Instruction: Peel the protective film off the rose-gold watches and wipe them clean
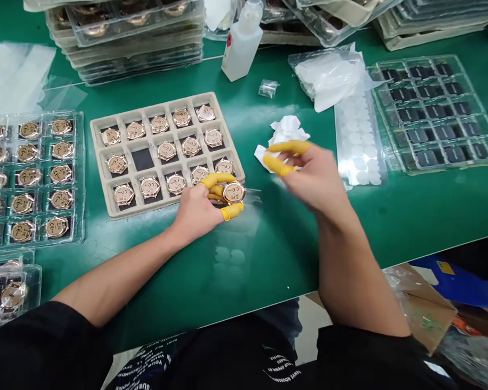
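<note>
My left hand (pixel 205 203), with yellow finger cots, grips a rose-gold watch case (pixel 233 192) by its edges, its engraved back facing up. It hovers at the front right corner of a beige tray (pixel 100 181). More such watch cases (pixel 149 187) lie back-up in the tray's compartments; one compartment (pixel 141 160) shows only its dark lining. To the right, my right hand (pixel 309 170), also in yellow finger cots and slightly blurred, has thumb and finger closed on a white tissue (pixel 262 158). A crumpled white tissue (pixel 288 130) lies just behind it.
A clear tray of watch cases (pixel 83 179) stands left, stacked trays (pixel 134 59) behind. A white bottle (pixel 243 46) stands at the back. Right are a plastic bag (pixel 329 73), a sheet of round stickers (pixel 358 138) and a clear tray (pixel 480 154) with dark square pieces.
</note>
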The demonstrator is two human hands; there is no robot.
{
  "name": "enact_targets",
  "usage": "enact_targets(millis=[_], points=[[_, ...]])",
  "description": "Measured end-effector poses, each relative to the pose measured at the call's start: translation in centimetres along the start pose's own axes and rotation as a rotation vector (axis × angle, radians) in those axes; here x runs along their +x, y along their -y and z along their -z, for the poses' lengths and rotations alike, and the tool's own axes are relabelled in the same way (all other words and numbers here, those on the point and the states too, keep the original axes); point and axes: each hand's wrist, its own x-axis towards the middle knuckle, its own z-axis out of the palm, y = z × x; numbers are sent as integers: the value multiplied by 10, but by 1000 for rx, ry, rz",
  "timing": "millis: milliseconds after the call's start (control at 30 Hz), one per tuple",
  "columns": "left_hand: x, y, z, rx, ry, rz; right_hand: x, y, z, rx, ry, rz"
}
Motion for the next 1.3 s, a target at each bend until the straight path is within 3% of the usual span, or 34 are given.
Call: enact_targets(millis=[67,200,300,400,500,633,767,933,1100,1200,1300], points=[[2,0,0,-31,-11,30,21,-20,5,-321,-154,115],[3,0,0,-71,-7,56,37,-41,4,-554,-108,254],[2,-1,0,-89,0,72,28,-36,9,-525,-102,300],[2,-2,0,-99,11,91,11,-18,15,-241,-46,360],[2,-2,0,-102,19,69,-10,3,6,-5,89,557],[2,0,1,-77,35,36,-25,19,-21,-186,49,796],[1,1,1,-65,21,62,-24,17,-24,-314,-1,750],[1,0,0,-89,29,60,-22,17,-18,-278,99,783],[1,1,0,-122,-8,85,-21,17,-21,-348,35,668],[0,1,0,-128,-2,93,-20,17,-21,-302,76,759],[0,1,0,-142,-8,105,-20,17,-21,-296,-35,806]])
